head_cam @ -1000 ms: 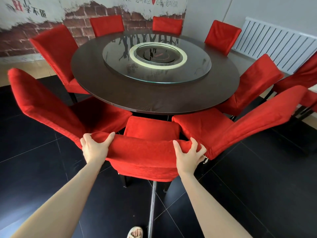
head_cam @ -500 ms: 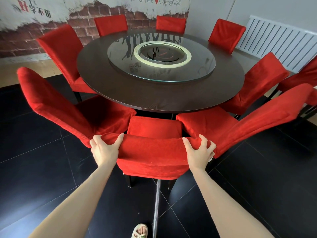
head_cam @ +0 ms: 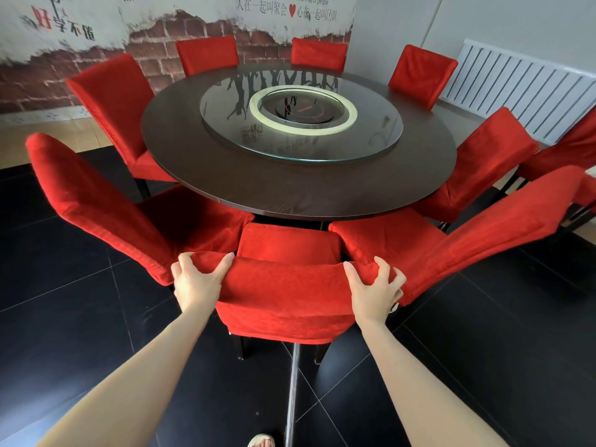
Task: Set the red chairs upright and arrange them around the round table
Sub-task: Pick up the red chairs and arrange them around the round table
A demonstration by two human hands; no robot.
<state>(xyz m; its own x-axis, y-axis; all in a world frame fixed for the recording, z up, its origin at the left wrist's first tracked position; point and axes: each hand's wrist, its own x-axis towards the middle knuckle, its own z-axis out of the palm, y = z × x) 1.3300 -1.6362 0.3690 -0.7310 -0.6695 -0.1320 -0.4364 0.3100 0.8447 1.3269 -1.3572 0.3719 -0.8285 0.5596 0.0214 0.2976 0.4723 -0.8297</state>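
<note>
Head view: near chair point(head_cam: 283, 285) seat front hidden under table point(head_cam: 290, 195)

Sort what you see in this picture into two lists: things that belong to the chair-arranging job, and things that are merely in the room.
Part of the job:
- near chair, its backrest top gripped by the left hand and right hand
- other red chairs
- round table

Just in the room:
- glass turntable on the table
- radiator
- brick mural wall
</note>
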